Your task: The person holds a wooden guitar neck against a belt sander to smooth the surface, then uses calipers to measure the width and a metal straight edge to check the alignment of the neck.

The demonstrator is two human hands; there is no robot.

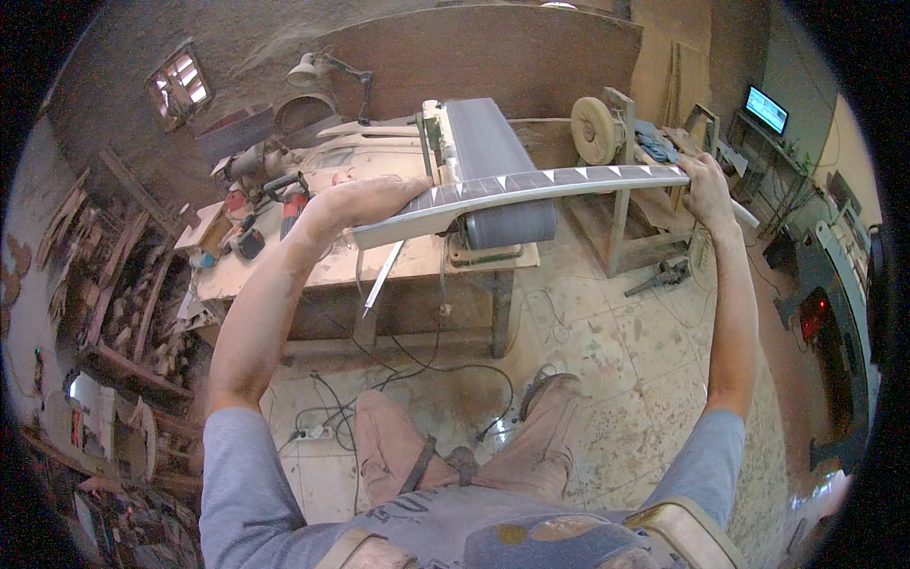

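Holding the inlaid neck crosswise over the near end of the belt sander, we would do best to spread an even grip across both ends, so that neither one dips or twists. The belt's edges and near roller deserve our eyes, since a tilted piece could catch there and cut unevenly; light, level pressure seems wiser than force, with fingertips well clear of the grey belt. From this angle we cannot tell whether the neck's underside touches it. The dark face with its pale triangles is turned up toward us. Our left hand is clamped on the thicker left end, its wrist bent inward and its elbow out wide, though part of the fingers is hidden. Our right hand is clamped on the slimmer right end, fingers curled over it, the forearm rising nearly straight from below.
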